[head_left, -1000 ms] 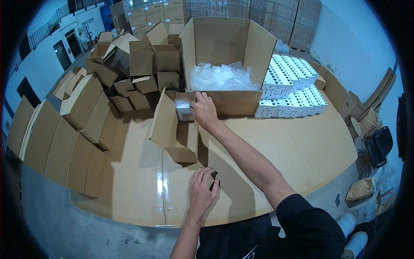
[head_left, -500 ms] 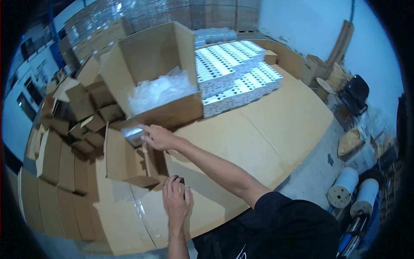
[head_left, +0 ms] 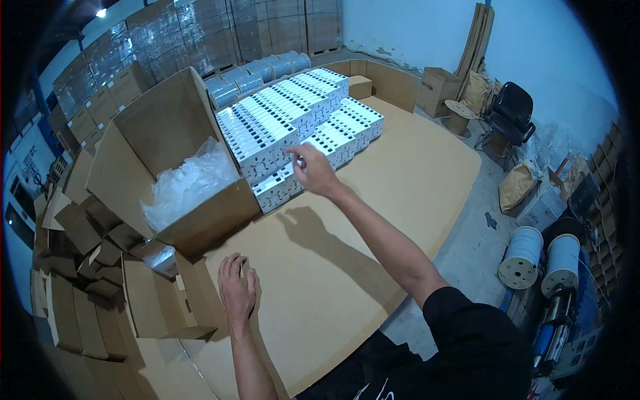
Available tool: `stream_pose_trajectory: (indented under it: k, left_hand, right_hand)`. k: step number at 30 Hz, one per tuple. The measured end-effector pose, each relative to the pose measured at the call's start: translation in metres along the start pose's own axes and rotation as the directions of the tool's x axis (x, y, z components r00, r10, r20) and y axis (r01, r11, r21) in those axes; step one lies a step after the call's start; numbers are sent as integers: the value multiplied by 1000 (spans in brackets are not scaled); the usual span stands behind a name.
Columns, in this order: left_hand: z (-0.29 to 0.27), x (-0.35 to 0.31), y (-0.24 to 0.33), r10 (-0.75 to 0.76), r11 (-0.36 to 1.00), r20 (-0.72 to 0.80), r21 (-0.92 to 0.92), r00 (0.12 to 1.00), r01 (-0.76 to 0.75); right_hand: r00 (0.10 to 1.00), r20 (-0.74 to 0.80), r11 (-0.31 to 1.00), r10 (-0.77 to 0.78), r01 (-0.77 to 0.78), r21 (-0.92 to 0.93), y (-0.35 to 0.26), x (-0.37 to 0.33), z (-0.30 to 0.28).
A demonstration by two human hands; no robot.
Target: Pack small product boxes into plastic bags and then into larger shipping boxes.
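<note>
One cardboard-topped bench (head_left: 373, 207), contents listed left to right.

Brown cartons (head_left: 73, 233), several, flaps up: crowded at the bench's left end.

Small open carton (head_left: 153, 303), brown, one: on the bench's left part, mouth upward; clear-wrapped packet (head_left: 162, 261) at its far end.

Large open carton (head_left: 213, 213), brown, one: between small carton and bench's far edge, partly filled with crumpled clear plastic film (head_left: 193, 180).

Left hand (head_left: 238, 293), one: low over bare bench, just right of small carton. Fingers gently bent, slightly apart; underside hidden, so whether anything is held cannot be told.

Slim white printed cartons (head_left: 293, 117), many: packed side by side in two tiers beside the large carton's right wall, upper tier set back. Stack's long axis slants toward the bench's far right corner, near a brown panel (head_left: 400, 90); patterned faces turn to the near edge. Handling, judged: light singly, fairly stiff, smooth enough to slip, corners liable to crush; best pinched across the narrow width at the exposed near end.

Right hand (head_left: 317, 172), one: raised at the stack's near face. Forefinger extended, other fingers half curled, nothing visibly gripped; contact with a carton cannot be told.
</note>
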State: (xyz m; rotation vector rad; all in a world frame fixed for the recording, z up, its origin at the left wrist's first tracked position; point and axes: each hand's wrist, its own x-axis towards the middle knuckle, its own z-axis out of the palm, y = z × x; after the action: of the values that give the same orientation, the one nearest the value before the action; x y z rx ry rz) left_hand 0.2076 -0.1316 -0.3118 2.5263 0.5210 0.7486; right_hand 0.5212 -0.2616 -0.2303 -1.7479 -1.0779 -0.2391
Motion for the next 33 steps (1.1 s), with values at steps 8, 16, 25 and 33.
stream_pose_trajectory:
  k: [8,16,25,33]
  left_hand:
    - [4,9,-2,9,1000,-9,-1,1000,-9]
    - [3,10,-7,0,1000,-10,-8,1000,0]
    - [3,8,-5,-29,999,-11,-39,1000,29]
    - [-5,14,-16,-349,839,-16,-451,937,305]
  right_hand:
    - [992,-66,918,-107,73,-391,34,42,-8]
    - [999,-28,958,32,-38,-283,24,37,-6]
    - [993,-103,987,-49,33,-156,17,9,-22]
    - [994,-105,1000,-13,11,-21,-53,-53,29]
